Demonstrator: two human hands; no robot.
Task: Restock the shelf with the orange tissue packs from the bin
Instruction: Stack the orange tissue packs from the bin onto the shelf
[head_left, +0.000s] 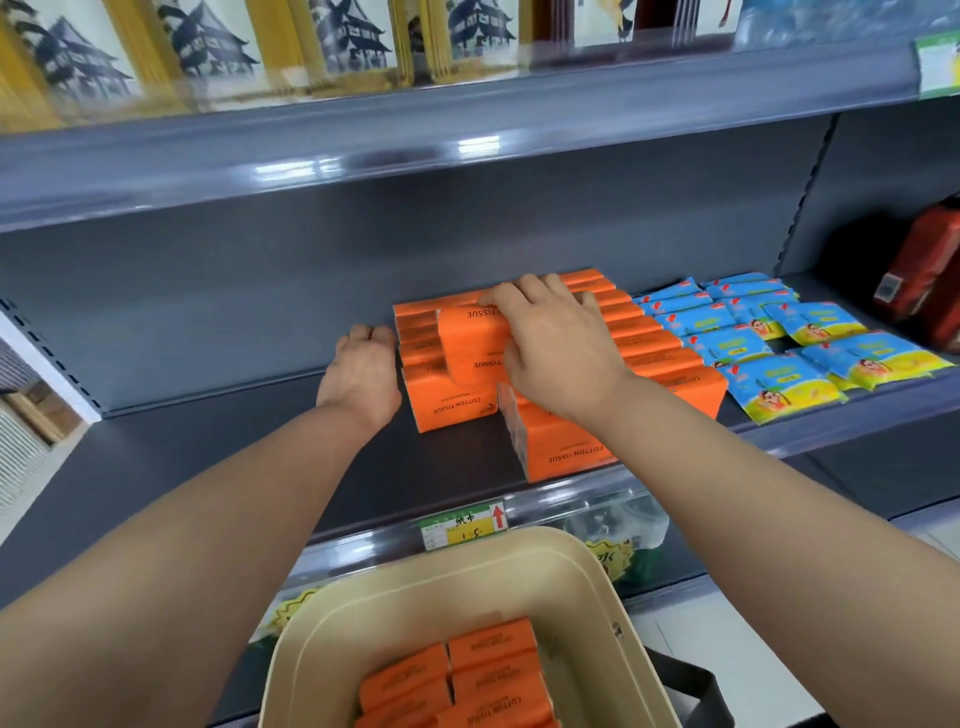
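Observation:
Several orange tissue packs (644, 332) stand in rows on the dark grey shelf (218, 467). My right hand (556, 338) grips one orange tissue pack (470, 338) on top of the rows, tilted. My left hand (363, 364) is curled, pressing against the left side of the stack and holding nothing. One pack (561, 447) stands at the shelf's front edge. A beige bin (395, 597) below holds several more orange packs (488, 670).
Blue and yellow sachets (779, 338) lie right of the orange packs. Red packages (919, 270) stand at far right. The upper shelf (415, 150) hangs above with yellow boxes (332, 47). A price tag (462, 525) sits on the shelf edge.

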